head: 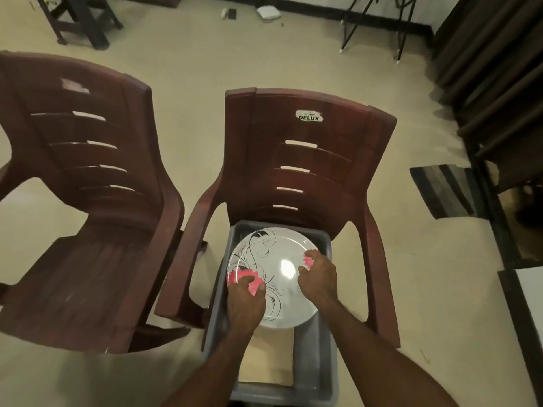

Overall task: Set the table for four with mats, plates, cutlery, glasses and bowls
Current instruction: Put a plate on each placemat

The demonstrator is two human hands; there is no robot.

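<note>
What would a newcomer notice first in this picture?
First the white plate with pink flowers, low in the middle, gripped at its edges by the left hand and the right hand. It is over a grey tub on a maroon chair. A second chair stands to its left.

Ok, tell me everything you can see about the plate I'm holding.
The plate is round and white, glossy with a glare spot near its middle. It looks like ceramic or melamine. Black swirling vines and pink flowers decorate it. It sits roughly level over a grey tub on a maroon chair. The left hand grips its near-left rim and the right hand its right rim, thumbs on top.
</note>
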